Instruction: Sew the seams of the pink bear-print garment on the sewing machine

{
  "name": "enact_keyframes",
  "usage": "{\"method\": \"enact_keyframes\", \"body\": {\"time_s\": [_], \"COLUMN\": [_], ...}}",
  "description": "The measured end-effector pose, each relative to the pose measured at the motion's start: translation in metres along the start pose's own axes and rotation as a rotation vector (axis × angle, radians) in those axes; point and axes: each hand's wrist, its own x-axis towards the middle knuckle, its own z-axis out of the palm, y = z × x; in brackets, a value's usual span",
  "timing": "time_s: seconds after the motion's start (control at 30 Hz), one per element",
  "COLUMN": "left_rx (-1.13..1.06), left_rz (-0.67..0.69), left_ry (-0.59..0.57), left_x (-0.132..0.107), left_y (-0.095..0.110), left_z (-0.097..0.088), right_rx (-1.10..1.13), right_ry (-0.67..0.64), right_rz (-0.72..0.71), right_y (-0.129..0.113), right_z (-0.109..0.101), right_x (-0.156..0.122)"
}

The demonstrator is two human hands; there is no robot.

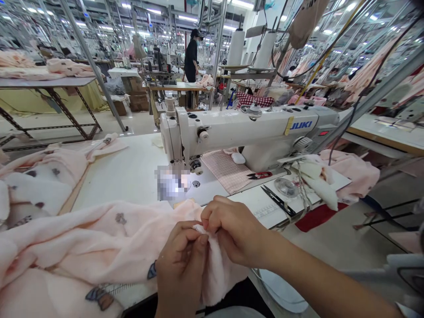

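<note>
At the far left, a heap of pale pink printed cloth [39, 181] lies beside the white tabletop [115, 172]. Nearer, the soft pink fabric [109, 234] spreads in loose folds along the tabletop's front edge and runs right to both hands, in front of the sewing machine [238, 128]. The left hand [182, 260] pinches the fabric's edge between thumb and fingers, and part of the fabric hangs down beyond it. The area under the machine's needle is blurred out. Just beside, the right hand [238, 229] has its fingers closed on the same edge, nearly touching the left. Under the machine's arm lies a checked cloth [225, 170]; farther right are red-handled snips [260, 176], a black pointed tool [277, 200] and a clear disc [286, 187].
</note>
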Motion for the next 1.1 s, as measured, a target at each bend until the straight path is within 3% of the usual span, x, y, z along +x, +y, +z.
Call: {"method": "enact_keyframes", "body": {"time_s": [0.13, 0.23, 0.4, 0.57, 0.67, 0.77, 0.93, 1.1], "left_rx": [0.152, 0.241, 0.248, 0.227, 0.273, 0.262, 0.296, 0.465], "left_rz": [0.066, 0.1, 0.129, 0.209, 0.271, 0.25, 0.232, 0.281], "left_ry": [0.002, 0.048, 0.029, -0.02, -0.056, -0.049, 0.001, 0.076], "left_x": [0.005, 0.011, 0.011, 0.01, 0.01, 0.006, 0.005, 0.022], "left_y": [-0.006, -0.011, -0.004, 0.0, -0.001, -0.001, -0.003, -0.009], "left_z": [-0.008, -0.017, -0.016, -0.014, -0.015, -0.012, -0.009, -0.028], "right_rx": [0.417, 0.604, 0.188, -0.085, -0.163, -0.15, 0.124, 0.568], "right_ry": [-0.129, -0.247, 0.152, 0.136, 0.155, 0.17, 0.108, -0.257], "right_rz": [0.143, 0.132, 0.047, -0.063, -0.102, -0.08, 0.1, 0.12], "right_y": [-0.015, -0.028, -0.02, -0.007, -0.006, -0.004, -0.006, -0.033], "right_z": [-0.006, -0.015, -0.013, 0.006, 0.012, 0.013, 0.016, 0.02], "right_x": [-0.007, -0.013, -0.012, -0.011, -0.01, -0.006, -0.002, -0.014]}}
